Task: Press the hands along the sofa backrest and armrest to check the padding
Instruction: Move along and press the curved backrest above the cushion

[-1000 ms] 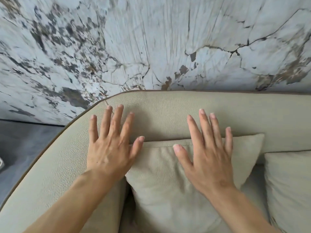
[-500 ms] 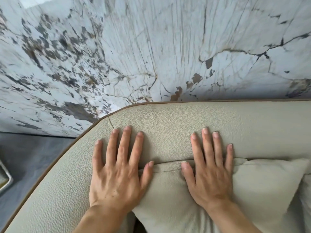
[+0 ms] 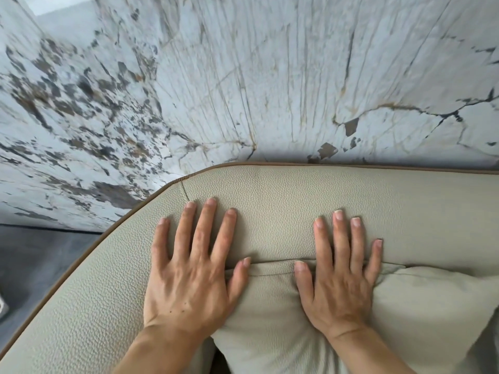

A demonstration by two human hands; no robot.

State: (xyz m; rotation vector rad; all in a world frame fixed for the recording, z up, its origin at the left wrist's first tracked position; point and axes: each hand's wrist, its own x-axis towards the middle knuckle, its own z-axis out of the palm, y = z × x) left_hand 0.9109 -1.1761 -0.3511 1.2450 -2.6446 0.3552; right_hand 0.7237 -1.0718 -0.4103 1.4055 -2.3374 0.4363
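Note:
The beige leather sofa backrest (image 3: 405, 211) runs across the middle of the view, with brown piping along its top edge, and curves down to the left into the armrest (image 3: 89, 287). My left hand (image 3: 189, 271) lies flat with spread fingers on the backrest near the corner, its thumb touching a beige cushion (image 3: 270, 333). My right hand (image 3: 340, 276) lies flat too, its palm on the cushion's top and its fingers on the backrest. Both hands hold nothing.
A white marble wall (image 3: 243, 76) with grey and brown veins stands right behind the sofa. Dark grey floor (image 3: 32, 260) shows at the left, beyond the armrest. A pale object's edge (image 3: 2, 306) pokes in at the far left.
Both hands have slid up from the cushion onto the backrest and now lie flatter against it. The view has moved closer to the sofa corner.

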